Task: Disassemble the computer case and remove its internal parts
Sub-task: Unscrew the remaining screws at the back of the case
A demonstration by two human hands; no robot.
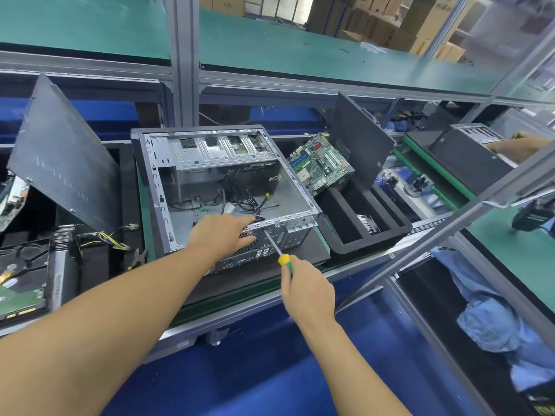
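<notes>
An open grey computer case [186, 163] lies on its side on the bench, with loose black cables [250, 202] on its floor and a drive cage at the back. My left hand [223, 234] rests on the case's near rear wall, fingers over the rim and the vent grille. My right hand [306, 291] grips a yellow-and-green screwdriver [283, 259] whose shaft points up-left, tip on the rear panel near the top edge. A removed green motherboard [319, 163] leans in the black foam tray to the right.
A black side panel [64, 154] leans at the left, another [360, 139] behind the motherboard. The foam tray [387, 217] holds a heatsink [371, 223]. Hard drives [22, 283], wires and cutters [138, 258] lie left. A second case [468, 151] and another person's arm [516, 147] are at the right.
</notes>
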